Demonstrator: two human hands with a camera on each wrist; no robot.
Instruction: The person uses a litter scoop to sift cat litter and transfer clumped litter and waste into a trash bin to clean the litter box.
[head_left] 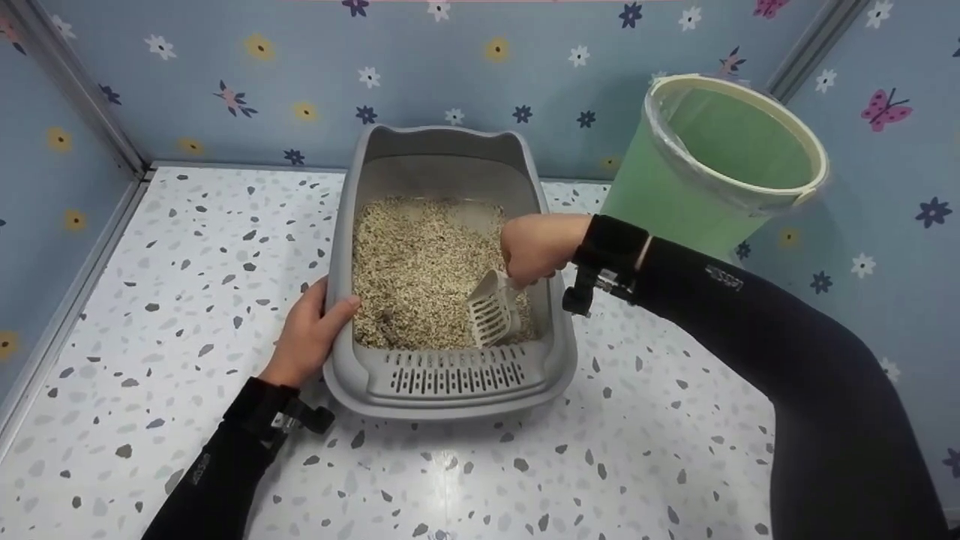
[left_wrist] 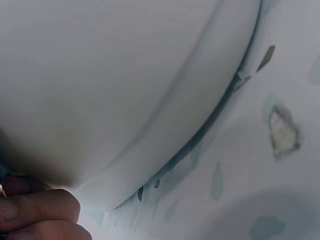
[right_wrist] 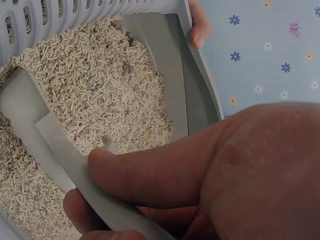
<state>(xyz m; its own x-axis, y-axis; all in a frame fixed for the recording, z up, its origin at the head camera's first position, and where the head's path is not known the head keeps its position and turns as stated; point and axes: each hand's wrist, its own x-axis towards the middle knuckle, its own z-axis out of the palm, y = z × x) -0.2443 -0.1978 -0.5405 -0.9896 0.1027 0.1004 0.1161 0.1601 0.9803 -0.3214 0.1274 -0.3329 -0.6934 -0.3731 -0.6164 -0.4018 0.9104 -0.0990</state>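
A grey litter box (head_left: 450, 406) stands on the floor, filled with pale pellet litter (head_left: 416, 262). My left hand (head_left: 304, 337) grips its left rim, thumb over the edge and the other fingers down the outer side. In the left wrist view, curled fingers (left_wrist: 45, 212) show beside the box's outer wall (left_wrist: 130, 90). My right hand (head_left: 541, 246) holds a slotted litter scoop (head_left: 491, 313) over the box's right front part. The right wrist view shows my thumb lying along the scoop handle (right_wrist: 67, 150), while the scoop's far edge meets the litter.
A green bin (head_left: 667, 195) with a clear liner over its rim stands behind and to the right of the box. Flower-patterned walls (head_left: 420, 52) close off the back and both sides. The speckled floor (head_left: 645, 450) runs around the box.
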